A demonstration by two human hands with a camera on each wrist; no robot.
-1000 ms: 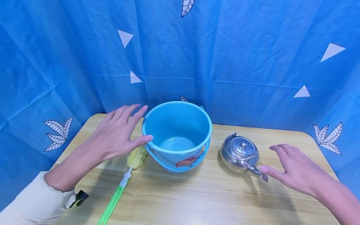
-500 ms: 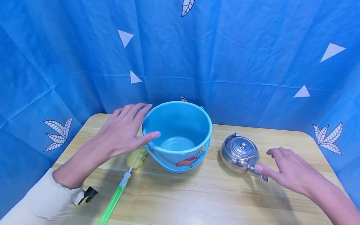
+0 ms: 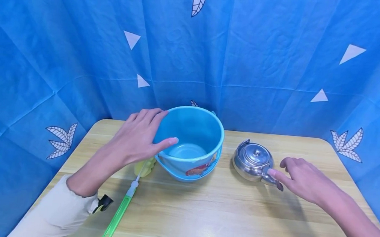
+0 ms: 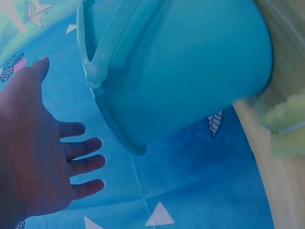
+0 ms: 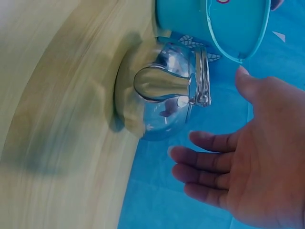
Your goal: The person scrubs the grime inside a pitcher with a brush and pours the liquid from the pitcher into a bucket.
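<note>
A light-blue plastic bucket stands upright on the table, its carrying handle lowered against the front. My left hand hovers over its left rim, thumb out across the opening; in the left wrist view the fingers are extended and apart from the bucket wall. To the right sits a small shiny metal teapot with a knobbed lid and a spout pointing to the front right. Beside that spout is my right hand, thumb and loosely bent fingers holding nothing.
A sponge brush with a green handle lies left of the bucket, its yellow sponge head partly under my left hand in the head view. A blue patterned curtain hangs behind the wooden table.
My left hand has moved right, from beside the bucket to over its rim. My right hand has shifted slightly left toward the teapot, its fingers bending a little more. Bucket, teapot and brush stay put.
</note>
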